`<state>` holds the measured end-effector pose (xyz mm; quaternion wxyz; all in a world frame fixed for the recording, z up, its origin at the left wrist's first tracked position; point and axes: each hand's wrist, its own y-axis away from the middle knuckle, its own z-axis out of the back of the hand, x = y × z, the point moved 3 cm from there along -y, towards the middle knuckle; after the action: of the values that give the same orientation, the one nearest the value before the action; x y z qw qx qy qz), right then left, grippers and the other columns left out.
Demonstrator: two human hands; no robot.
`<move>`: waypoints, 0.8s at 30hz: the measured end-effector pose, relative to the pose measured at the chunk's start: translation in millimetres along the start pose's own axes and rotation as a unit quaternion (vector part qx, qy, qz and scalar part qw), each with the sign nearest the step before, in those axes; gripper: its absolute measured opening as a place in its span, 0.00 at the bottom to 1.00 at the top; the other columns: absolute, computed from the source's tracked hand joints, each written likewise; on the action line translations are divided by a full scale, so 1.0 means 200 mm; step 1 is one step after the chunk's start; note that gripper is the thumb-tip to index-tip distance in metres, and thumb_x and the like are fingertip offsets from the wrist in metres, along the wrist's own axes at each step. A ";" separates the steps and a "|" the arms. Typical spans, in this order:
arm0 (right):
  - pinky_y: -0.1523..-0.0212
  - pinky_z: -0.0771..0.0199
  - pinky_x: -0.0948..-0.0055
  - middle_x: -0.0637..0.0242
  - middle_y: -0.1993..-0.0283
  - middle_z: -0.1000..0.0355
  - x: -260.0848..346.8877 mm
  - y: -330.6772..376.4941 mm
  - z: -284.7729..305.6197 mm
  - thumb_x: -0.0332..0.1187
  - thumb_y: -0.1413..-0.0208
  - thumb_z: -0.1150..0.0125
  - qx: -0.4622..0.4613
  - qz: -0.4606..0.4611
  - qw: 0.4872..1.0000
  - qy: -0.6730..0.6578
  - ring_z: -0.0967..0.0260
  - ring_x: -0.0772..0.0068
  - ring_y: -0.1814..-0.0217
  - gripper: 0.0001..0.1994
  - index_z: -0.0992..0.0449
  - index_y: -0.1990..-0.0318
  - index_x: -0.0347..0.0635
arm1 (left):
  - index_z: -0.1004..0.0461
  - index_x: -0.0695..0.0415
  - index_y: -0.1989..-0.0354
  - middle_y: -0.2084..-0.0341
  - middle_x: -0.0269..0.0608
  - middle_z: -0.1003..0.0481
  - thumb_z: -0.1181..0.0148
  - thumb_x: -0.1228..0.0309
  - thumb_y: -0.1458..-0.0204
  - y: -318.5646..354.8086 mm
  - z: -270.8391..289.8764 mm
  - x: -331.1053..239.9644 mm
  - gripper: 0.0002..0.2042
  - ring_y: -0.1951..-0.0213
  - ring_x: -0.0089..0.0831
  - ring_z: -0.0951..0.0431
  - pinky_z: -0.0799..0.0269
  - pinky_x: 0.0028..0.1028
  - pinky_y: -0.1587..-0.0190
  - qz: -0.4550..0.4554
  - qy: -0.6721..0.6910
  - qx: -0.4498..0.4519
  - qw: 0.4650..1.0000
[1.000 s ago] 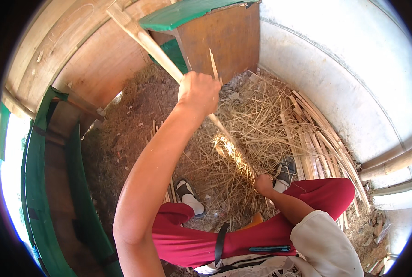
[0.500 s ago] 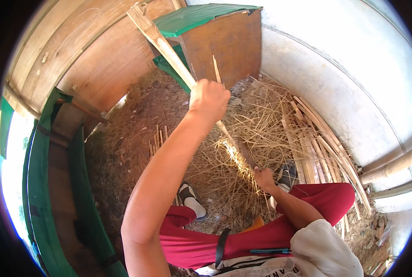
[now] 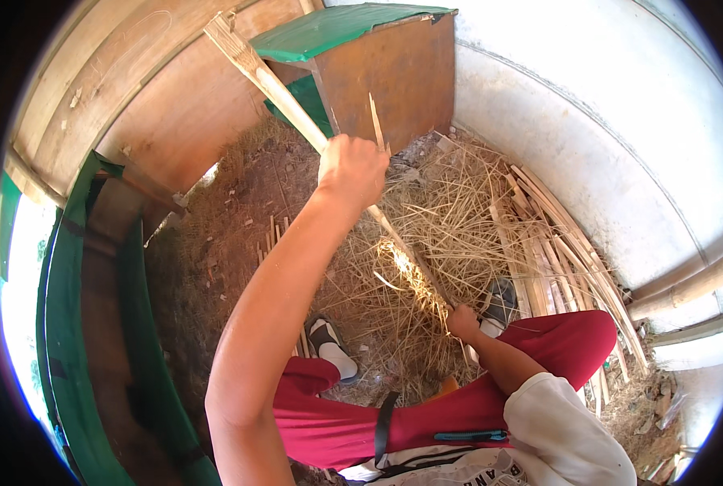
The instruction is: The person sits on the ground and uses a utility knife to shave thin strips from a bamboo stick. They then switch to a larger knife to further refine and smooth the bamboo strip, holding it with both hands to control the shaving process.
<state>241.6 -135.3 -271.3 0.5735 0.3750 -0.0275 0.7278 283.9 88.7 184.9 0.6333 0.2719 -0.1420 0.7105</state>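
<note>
My left hand (image 3: 353, 172) is wrapped round a long pale bamboo strip (image 3: 284, 99), held aslant from the upper left down toward the middle. Its upper end is broad and split. A thin pointed sliver (image 3: 376, 121) sticks up beside my fist. Low down, my right hand (image 3: 463, 322) closes on a knife (image 3: 433, 279), whose dark narrow blade lies along the strip's lower end. Bright curled shavings (image 3: 410, 274) gather by the blade; the knife's handle is mostly hidden in my fingers.
Shavings (image 3: 459, 215) litter the earth floor between my feet. Long bamboo strips (image 3: 552, 267) lie in a bundle at the right, along a white wall (image 3: 580, 121). A wooden box (image 3: 394, 81) with a green cover stands at the back. Green-draped boards (image 3: 147, 324) are at the left.
My left hand and the bamboo strip have shifted a little left. My right hand sits slightly lower with the knife. A pale curled shaving now stands out beside the blade.
</note>
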 end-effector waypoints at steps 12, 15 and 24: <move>0.81 0.35 0.55 0.52 0.86 0.33 -0.17 -0.14 -0.03 0.45 0.34 0.49 0.081 -0.065 0.991 -0.080 0.34 0.58 0.86 0.28 0.28 0.79 0.27 | 0.19 0.50 0.72 0.78 0.32 0.21 0.34 0.60 0.48 0.31 0.08 0.24 0.09 0.74 0.22 0.20 0.27 0.27 0.72 0.026 -0.110 0.063 0.992; 0.83 0.38 0.57 0.53 0.86 0.34 -0.10 -0.15 -0.01 0.46 0.35 0.47 0.073 -0.047 0.994 -0.061 0.38 0.60 0.88 0.28 0.30 0.82 0.29 | 0.20 0.53 0.78 0.78 0.41 0.21 0.33 0.64 0.53 0.61 0.12 0.58 0.07 0.74 0.32 0.19 0.26 0.33 0.71 0.140 -0.057 -0.087 0.985; 0.89 0.53 0.75 0.68 0.75 0.31 0.44 0.19 0.46 0.44 0.34 0.47 0.251 -0.174 0.866 -0.397 0.54 0.82 0.89 0.17 0.29 0.64 0.35 | 0.19 0.58 0.73 0.76 0.49 0.22 0.33 0.70 0.53 1.27 -0.29 0.99 0.05 0.69 0.47 0.21 0.28 0.40 0.64 0.352 0.242 -0.210 0.879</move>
<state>251.2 -119.8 -139.7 0.5183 0.7621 -0.0031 0.3881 13.0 241.9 286.4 0.3981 -0.1160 -0.2162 0.8839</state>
